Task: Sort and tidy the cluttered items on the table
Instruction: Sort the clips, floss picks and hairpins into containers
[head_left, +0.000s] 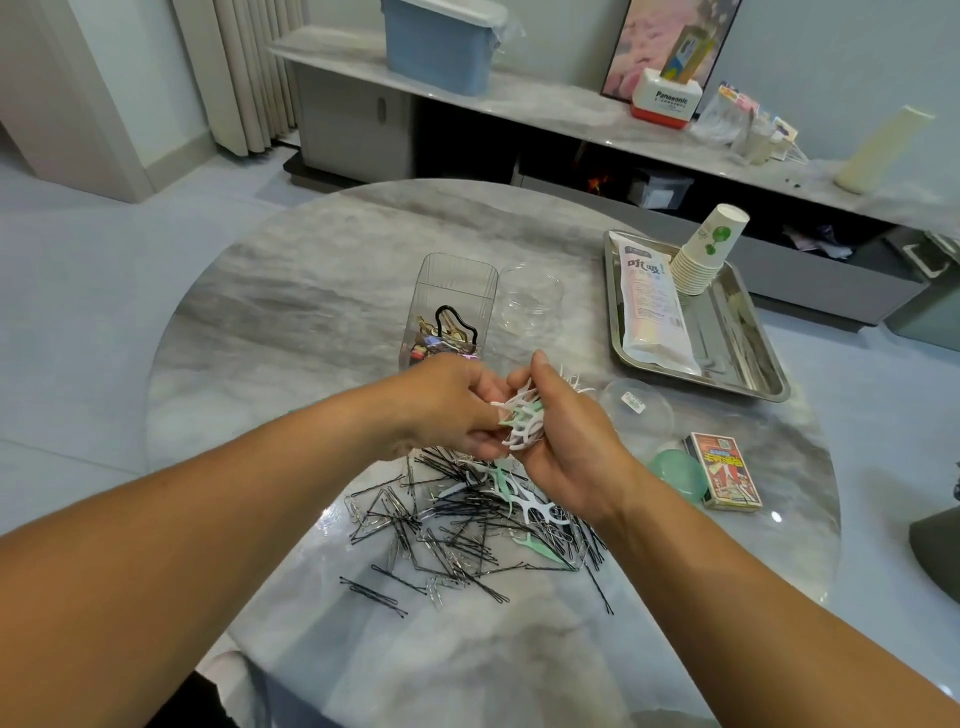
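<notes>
Above the table (291, 312), my right hand (566, 441) clamps a bundle of floss picks (522, 423); my left hand (452, 410) pinches one. Picks are light, stiff, prone to tangle: take each by its handle.

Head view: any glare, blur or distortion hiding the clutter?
Head view: wide-angle bends the table rim; small glare spots by the card box; the hairpins read sharp; flossers in the right hand slightly soft.
</notes>
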